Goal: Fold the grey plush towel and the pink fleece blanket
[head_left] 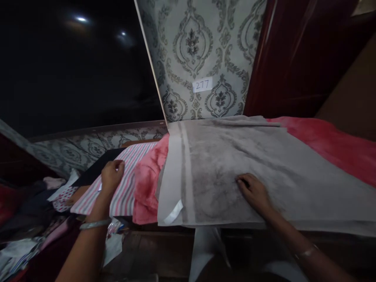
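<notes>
A grey towel (pixel 217 164) lies spread out with a pale band along its left side and a white tag (pixel 174 212) at its near left corner. Over its middle is my right hand (pixel 255 192), thumb and fingers pinched together; what they hold, if anything, is too small to make out. My left hand (pixel 111 177) is curled closed above a pink, grey and white striped cloth (pixel 129 184), and its inner fingers are hidden. Between the striped cloth and the towel shows a pinkish-red plush cloth (pixel 148 180), which appears again as red fabric (pixel 331 141) at the right.
A large dark screen (pixel 79 66) stands behind at the left. Patterned wallpaper bears a paper marked 277 (pixel 202 84). Dark red glossy wood (pixel 288 58) rises at the right. Mixed clothes (pixel 23 250) are heaped at the lower left.
</notes>
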Available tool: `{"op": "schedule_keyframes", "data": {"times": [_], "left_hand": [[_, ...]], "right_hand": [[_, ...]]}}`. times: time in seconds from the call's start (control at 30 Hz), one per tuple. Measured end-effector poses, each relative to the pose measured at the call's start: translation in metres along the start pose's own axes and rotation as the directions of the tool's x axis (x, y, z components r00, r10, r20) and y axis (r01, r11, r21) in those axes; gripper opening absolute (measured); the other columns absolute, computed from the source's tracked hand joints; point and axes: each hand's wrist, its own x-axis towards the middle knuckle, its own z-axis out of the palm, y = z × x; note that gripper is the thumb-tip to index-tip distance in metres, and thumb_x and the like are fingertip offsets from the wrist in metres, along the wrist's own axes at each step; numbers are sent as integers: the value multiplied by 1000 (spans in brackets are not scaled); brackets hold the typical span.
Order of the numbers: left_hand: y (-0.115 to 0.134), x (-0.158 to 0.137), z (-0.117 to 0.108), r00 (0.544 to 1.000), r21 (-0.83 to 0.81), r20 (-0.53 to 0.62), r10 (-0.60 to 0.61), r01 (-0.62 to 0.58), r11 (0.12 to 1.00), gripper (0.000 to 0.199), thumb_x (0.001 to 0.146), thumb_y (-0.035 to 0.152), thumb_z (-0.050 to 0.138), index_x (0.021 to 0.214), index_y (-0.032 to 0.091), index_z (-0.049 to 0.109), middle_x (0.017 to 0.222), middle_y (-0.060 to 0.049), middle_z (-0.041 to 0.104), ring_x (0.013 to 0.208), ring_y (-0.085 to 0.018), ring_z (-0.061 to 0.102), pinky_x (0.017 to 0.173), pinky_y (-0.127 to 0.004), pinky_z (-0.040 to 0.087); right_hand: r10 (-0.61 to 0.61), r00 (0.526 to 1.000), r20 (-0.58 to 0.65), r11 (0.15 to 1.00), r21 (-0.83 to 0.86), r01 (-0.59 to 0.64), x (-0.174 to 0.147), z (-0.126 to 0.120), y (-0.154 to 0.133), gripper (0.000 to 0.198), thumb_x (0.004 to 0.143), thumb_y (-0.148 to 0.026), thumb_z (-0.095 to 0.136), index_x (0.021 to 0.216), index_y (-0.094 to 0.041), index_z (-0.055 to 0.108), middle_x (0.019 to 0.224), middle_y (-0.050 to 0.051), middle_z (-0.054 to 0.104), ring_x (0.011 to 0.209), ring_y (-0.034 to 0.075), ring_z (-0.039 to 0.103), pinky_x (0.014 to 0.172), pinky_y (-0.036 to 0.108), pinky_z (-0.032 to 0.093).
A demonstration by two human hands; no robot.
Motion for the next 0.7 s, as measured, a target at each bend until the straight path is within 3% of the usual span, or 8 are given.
{"op": "schedule_keyframes", "data": {"times": [0.1,0.2,0.3,0.37,0.43,0.57,0.7], "left_hand": [[45,-25,24,979,-108,101,177,-166,980,35,94,41,48,98,15,71,98,-11,72,90,-22,67,86,-36,55],[81,-58,54,934,-170,197,299,-268,948,43,89,47,45,103,16,71,106,-13,74,98,-26,67,91,-38,54],[93,-80,82,919,-112,240,313,-295,949,47,86,47,40,100,14,71,106,-19,74,104,-32,66,98,-46,51],[90,-85,96,922,-90,233,308,-294,951,49,85,46,36,96,13,71,105,-22,73,104,-35,66,101,-50,50],[86,-84,104,931,-87,223,288,-276,957,50,85,46,35,95,13,71,105,-22,73,104,-35,66,102,-50,50],[88,-82,103,942,-10,237,239,-244,970,54,88,50,33,103,14,72,111,-19,72,107,-32,66,103,-43,49],[97,-84,94,952,73,232,202,-224,972,64,92,53,29,115,10,69,115,-21,70,107,-31,66,102,-42,50]], "right_hand": [[-28,999,38,999,-17,29,4,2,-1,20,91,-28,47,83,-22,65,85,7,68,84,22,64,79,35,50],[-100,985,140,995,-12,103,4,-4,-1,19,88,-18,49,91,-21,68,90,8,70,90,22,64,85,36,51],[-177,957,229,979,-61,196,0,-30,11,30,85,-12,52,108,-19,70,108,10,71,105,22,63,96,40,50],[-166,955,247,962,-172,212,-6,-58,28,36,84,-12,54,116,-20,70,118,11,70,114,24,60,103,44,46],[-81,971,225,939,-310,150,-12,-93,48,38,86,-15,54,119,-20,71,125,13,69,120,26,58,107,48,44],[181,979,98,843,-528,-103,-21,-155,88,39,92,-23,50,125,-15,70,134,16,65,125,28,55,110,47,41],[320,943,-90,736,-603,-307,-25,-188,116,43,93,-25,50,131,-14,66,141,17,60,130,30,51,110,47,40]]}}
